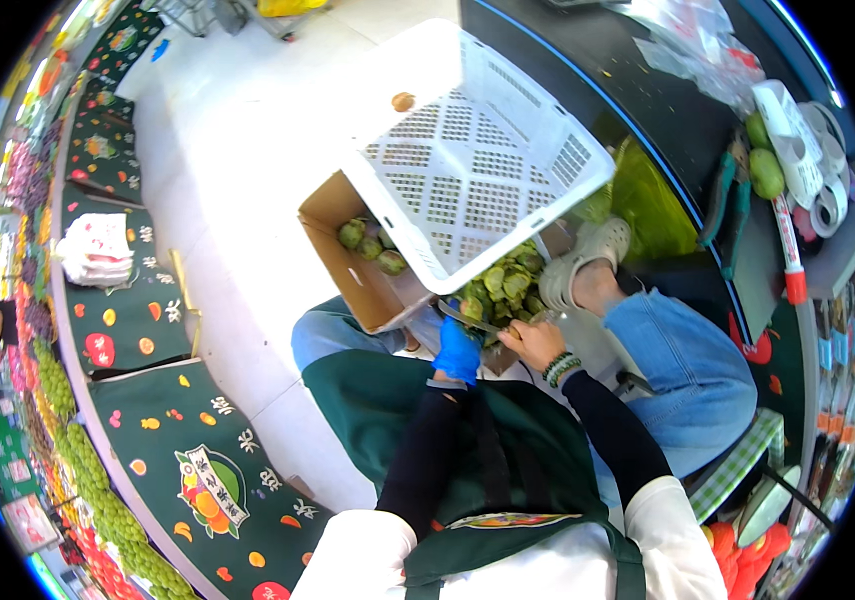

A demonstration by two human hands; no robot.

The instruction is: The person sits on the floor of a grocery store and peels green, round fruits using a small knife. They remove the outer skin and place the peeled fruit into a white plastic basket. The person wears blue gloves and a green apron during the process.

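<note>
My left hand (459, 351), in a blue glove, grips a small green fruit (472, 309) in front of my lap. In my right hand (538, 343), bare with a beaded bracelet at the wrist, is a knife (465, 318). Its blade lies across the near side of the fruit, by the gloved fingers. Just beyond both hands is a heap of green peels or cut fruit pieces (508, 283). To the left stands an open cardboard box (367, 296) holding several green fruits (369, 246). The gloved fingers partly hide the held fruit.
A white plastic crate (465, 176) is tilted over the box and heap. One brown round item (403, 101) lies beyond its left side. On the right counter are pliers (727, 202), a red-capped marker (789, 251) and tape rolls (829, 210). Fruit displays (82, 465) line the left.
</note>
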